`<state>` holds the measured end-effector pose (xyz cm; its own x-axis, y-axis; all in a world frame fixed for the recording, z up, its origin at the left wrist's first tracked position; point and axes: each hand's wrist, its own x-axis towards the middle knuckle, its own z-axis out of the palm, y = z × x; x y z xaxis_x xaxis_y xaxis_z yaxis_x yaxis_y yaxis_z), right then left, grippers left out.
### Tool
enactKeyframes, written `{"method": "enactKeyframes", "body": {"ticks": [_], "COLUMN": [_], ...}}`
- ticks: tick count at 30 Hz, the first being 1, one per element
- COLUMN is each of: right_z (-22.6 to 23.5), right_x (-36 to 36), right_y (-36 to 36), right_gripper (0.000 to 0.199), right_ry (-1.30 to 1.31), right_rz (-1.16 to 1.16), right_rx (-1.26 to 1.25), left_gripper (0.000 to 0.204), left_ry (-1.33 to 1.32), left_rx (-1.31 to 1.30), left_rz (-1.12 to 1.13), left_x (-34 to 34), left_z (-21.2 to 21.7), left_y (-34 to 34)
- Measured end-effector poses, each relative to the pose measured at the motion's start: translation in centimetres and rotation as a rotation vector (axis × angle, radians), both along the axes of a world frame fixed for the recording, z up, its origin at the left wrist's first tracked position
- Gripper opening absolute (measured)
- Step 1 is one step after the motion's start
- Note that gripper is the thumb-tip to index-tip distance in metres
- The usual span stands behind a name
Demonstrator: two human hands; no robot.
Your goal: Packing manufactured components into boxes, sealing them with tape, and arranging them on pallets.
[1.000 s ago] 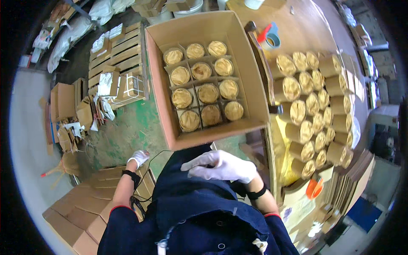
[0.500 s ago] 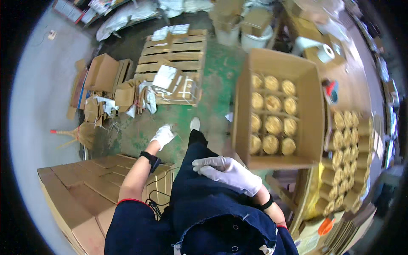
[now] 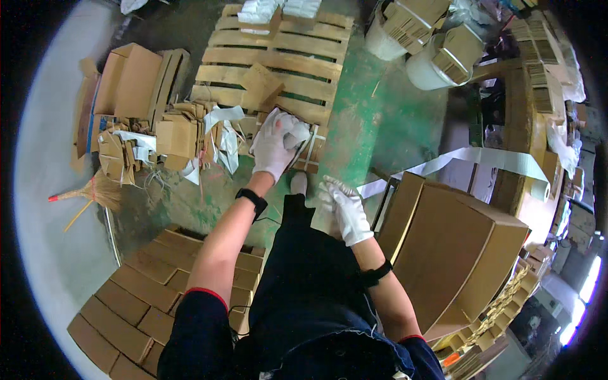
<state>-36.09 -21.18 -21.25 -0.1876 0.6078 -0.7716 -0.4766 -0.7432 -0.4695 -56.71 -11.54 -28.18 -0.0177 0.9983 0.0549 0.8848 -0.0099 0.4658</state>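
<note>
My left hand (image 3: 274,151), in a white glove, reaches to the near end of the wooden pallet (image 3: 221,73). Its fingers are closed around crumpled white sheets (image 3: 296,134) lying by a small strapped carton (image 3: 311,149); glove and sheets partly blend. In front of my body, right of my shoe, hovers my gloved right hand (image 3: 347,212). Its fingers are loosely bent and apart, with nothing visible in them. A large cardboard box (image 3: 443,247) stands beside my right forearm, its inside mostly hidden from this angle.
White paper stacks (image 3: 259,11) sit at the pallet's far end. Flattened cardboard scraps (image 3: 177,136) and a straw broom (image 3: 98,192) lie left. Stacked cartons (image 3: 136,294) stand near left. White buckets (image 3: 437,66) stand far right; a paper roll (image 3: 538,189) trails a strip towards the box.
I have turned and leaned towards the pallet. My left hand has moved forward onto the white sheets; my right hand has risen away from my thigh. The large box now shows its outer side.
</note>
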Motion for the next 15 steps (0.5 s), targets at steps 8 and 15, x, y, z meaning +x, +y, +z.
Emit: {"method": "enactKeyframes", "body": {"ticks": [8,15], "right_z": [-7.9,-12.9], "right_x": [-3.3,-3.8], "right_y": [4.9,8.4], "right_gripper": [0.029,0.030], "right_ry": [-0.097,-0.155], "right_rz": [0.163,0.291], "right_rx": [-0.086,-0.130], "left_gripper": [0.062,0.060], "left_ry": [0.154,-0.202], "left_rx": [-0.381,-0.016], "left_rz": [0.018,-0.114], "left_x": [0.5,-2.2], "left_z": [-8.5,-10.6], "left_y": [4.2,2.9]}}
